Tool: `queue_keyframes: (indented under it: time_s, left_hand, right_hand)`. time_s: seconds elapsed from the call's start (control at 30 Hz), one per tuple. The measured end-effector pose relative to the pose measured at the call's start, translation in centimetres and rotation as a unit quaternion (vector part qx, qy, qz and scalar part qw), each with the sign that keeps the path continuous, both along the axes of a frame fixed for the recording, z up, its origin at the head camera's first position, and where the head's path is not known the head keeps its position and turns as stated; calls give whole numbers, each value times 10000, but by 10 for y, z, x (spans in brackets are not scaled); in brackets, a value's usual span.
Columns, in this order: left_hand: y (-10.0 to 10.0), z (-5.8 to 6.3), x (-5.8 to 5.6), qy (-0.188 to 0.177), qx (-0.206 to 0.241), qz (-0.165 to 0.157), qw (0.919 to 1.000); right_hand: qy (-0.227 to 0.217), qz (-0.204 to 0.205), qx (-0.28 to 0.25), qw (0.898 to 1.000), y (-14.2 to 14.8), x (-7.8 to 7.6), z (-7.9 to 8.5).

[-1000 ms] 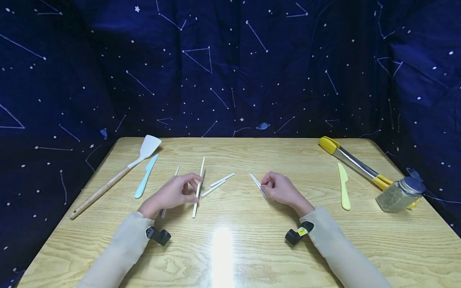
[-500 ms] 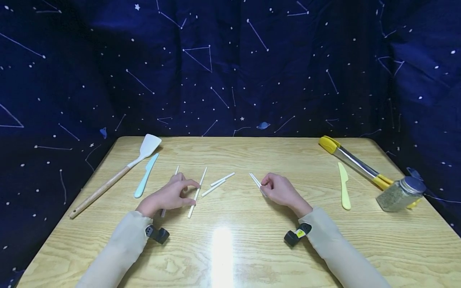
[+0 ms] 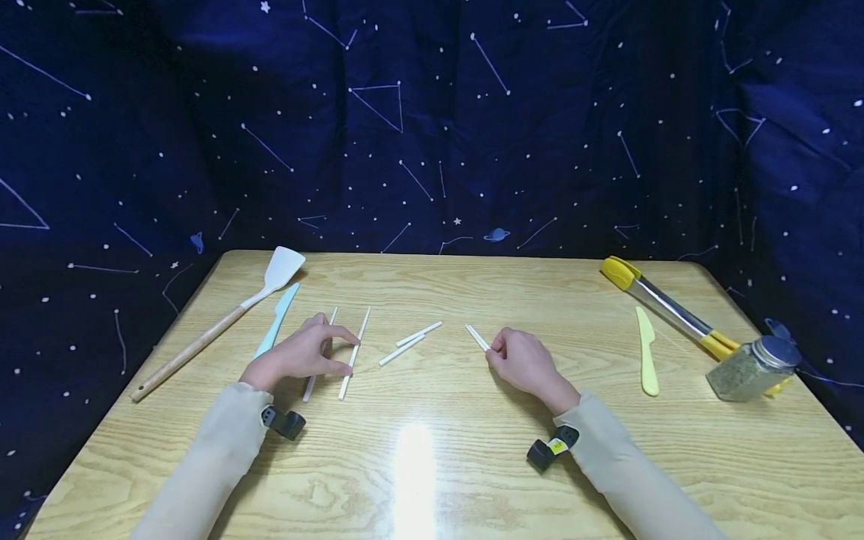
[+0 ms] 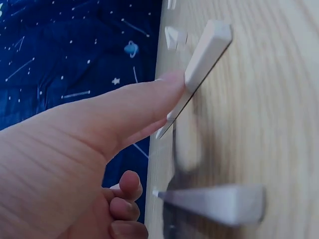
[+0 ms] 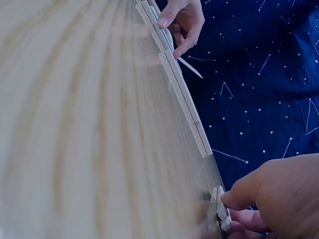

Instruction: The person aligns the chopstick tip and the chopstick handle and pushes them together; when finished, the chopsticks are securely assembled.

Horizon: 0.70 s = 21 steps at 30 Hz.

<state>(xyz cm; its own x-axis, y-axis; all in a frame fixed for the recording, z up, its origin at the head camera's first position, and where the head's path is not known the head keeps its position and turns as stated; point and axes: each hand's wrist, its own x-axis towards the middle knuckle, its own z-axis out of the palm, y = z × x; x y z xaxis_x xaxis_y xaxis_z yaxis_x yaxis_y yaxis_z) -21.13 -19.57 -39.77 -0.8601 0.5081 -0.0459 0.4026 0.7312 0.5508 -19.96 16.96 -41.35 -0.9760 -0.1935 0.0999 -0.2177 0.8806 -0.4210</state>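
In the head view my left hand is at left centre, holding a long white chopstick between thumb and index finger. The left wrist view shows the thumb against the chopstick's side, close over the table. Left of it, partly under the hand, another chopstick lies roughly parallel. My right hand, right of centre, pinches the near ends of two short white sticks lying side by side. Between the hands are two more short white sticks, one farther and one nearer, slanting the same way.
At the left lie a white spatula with a wooden handle and a light blue knife. On the right are a pale yellow knife, yellow-tipped metal tongs and a jar of dried herbs. A dark starry curtain hangs behind the table.
My left hand has moved left and lowered the chopstick, bringing it beside the other one. The right hand stays at its two short sticks, with only a slight shift.
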Motion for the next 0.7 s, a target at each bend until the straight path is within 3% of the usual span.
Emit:
queue_keyframes:
  time_s: [0.2,0.7]
  left_hand:
    - [-11,-2,-4,-39,151,55,9999]
    - [-18,10,-1,-280,-238,324,9988]
  right_hand:
    - [0,24,-126,9999,-1,0,0]
    - [-47,324,-403,9987,4,-2,1]
